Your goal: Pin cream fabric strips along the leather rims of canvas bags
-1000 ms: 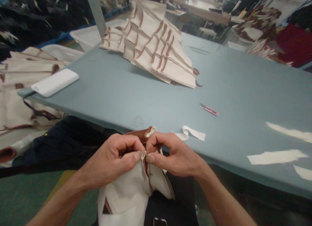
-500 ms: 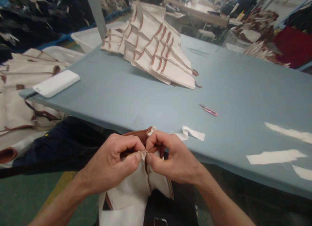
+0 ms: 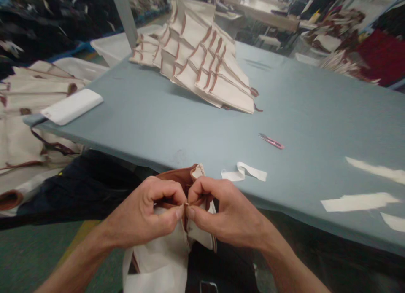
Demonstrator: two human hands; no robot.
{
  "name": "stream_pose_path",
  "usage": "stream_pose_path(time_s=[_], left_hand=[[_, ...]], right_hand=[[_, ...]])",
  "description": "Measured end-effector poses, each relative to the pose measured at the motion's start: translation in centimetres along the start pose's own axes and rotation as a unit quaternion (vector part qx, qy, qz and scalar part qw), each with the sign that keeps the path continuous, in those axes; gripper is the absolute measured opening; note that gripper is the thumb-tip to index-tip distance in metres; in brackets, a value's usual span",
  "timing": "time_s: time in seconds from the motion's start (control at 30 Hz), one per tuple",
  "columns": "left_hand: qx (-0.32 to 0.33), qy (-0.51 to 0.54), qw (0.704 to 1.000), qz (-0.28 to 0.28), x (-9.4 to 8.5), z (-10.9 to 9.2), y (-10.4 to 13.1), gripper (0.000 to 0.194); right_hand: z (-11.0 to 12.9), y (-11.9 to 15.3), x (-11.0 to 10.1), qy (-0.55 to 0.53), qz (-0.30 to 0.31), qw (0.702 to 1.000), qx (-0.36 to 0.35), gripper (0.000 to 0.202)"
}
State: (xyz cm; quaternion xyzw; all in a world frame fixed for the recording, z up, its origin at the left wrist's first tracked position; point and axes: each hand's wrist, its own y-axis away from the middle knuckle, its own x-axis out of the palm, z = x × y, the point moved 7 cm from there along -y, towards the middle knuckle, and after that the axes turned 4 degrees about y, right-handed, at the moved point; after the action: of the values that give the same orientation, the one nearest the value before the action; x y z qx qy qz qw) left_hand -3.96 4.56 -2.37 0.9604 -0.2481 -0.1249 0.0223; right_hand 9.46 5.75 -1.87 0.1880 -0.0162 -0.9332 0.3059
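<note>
A cream fabric piece with brown lining (image 3: 161,257), which looks like a bag, hangs over my lap at the table's near edge. My left hand (image 3: 158,211) pinches its seam between thumb and fingers. Right beside it, my right hand (image 3: 218,208) pinches the same seam, the two thumb tips almost touching. Brown lining and a folded cream corner (image 3: 198,170) stick up behind my fingers. The fingers hide the exact spot being gripped. Just beyond my right hand lies a curled white strip (image 3: 245,172) on the table.
On the blue-grey table (image 3: 142,128) lie pink-handled thread snips (image 3: 271,141), a white slab-like object (image 3: 72,106) and cream scraps (image 3: 359,202). A stack of cream pieces with brown edging (image 3: 202,61) stands at the back. More cream pieces (image 3: 22,137) are piled at the left.
Both hands keep their pinch on the seam. The fabric between them has shifted slightly left and its lower part has swung a little left. The brown lining behind shows more.
</note>
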Motion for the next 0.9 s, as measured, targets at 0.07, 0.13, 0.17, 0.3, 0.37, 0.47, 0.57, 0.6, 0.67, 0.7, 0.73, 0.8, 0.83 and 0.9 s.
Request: stream_pose_path(time_s=[0.07, 0.13, 0.17, 0.3, 0.37, 0.47, 0.57, 0.6, 0.67, 0.7, 0.73, 0.8, 0.83, 0.9], left_hand=[[0.003, -0.009, 1.000, -0.004, -0.1, 0.3, 0.2, 0.014], [0.001, -0.005, 1.000, -0.007, -0.1, 0.4, 0.3, 0.014], [-0.001, -0.001, 1.000, -0.009, -0.2, 0.5, 0.3, 0.015], [-0.012, -0.002, 1.000, -0.014, -0.3, 0.4, 0.3, 0.018], [-0.012, -0.020, 1.000, -0.019, -0.4, 0.1, 0.3, 0.020], [0.000, -0.065, 0.998, -0.022, -0.4, -0.5, 0.4, 0.021], [0.025, -0.114, 0.993, -0.029, -0.3, -1.1, 0.6, 0.022], [0.036, -0.116, 0.992, -0.034, -0.2, -1.3, 0.7, 0.024], [0.058, -0.090, 0.993, -0.044, -0.1, -1.5, 0.8, 0.026], [0.062, -0.069, 0.995, -0.045, 0.0, -1.6, 0.8, 0.027], [0.062, -0.048, 0.996, -0.045, 0.1, -1.5, 0.9, 0.026], [0.040, -0.027, 0.998, -0.037, 0.3, -1.1, 0.8, 0.021], [0.026, -0.027, 0.999, -0.034, 0.3, -0.9, 0.8, 0.019], [0.003, -0.036, 0.999, -0.029, 0.3, -0.6, 0.8, 0.019]], right_hand=[[-0.3, 0.0, 0.1, -0.008, 0.004, 1.000, 0.003, 0.005], [-0.4, 0.0, 0.1, -0.019, 0.001, 1.000, -0.001, 0.007], [-0.4, 0.0, 0.1, -0.022, -0.001, 1.000, -0.005, 0.007], [-0.2, 0.1, 0.1, -0.010, -0.009, 1.000, -0.021, 0.006], [-0.1, 0.0, 0.0, 0.006, -0.020, 0.999, -0.032, 0.005], [0.2, 0.0, 0.0, 0.038, -0.041, 0.997, -0.045, 0.004], [0.5, 0.1, 0.0, 0.051, -0.062, 0.995, -0.058, 0.005], [0.6, 0.1, 0.0, 0.045, -0.064, 0.995, -0.059, 0.005], [0.7, 0.2, 0.0, 0.031, -0.064, 0.996, -0.058, 0.006], [0.7, 0.3, 0.0, 0.027, -0.062, 0.996, -0.055, 0.006], [0.7, 0.3, 0.1, 0.025, -0.059, 0.997, -0.051, 0.006], [0.7, 0.3, 0.1, 0.029, -0.053, 0.997, -0.044, 0.006], [0.6, 0.3, 0.1, 0.030, -0.050, 0.997, -0.042, 0.007], [0.6, 0.3, 0.1, 0.023, -0.041, 0.998, -0.043, 0.007]])
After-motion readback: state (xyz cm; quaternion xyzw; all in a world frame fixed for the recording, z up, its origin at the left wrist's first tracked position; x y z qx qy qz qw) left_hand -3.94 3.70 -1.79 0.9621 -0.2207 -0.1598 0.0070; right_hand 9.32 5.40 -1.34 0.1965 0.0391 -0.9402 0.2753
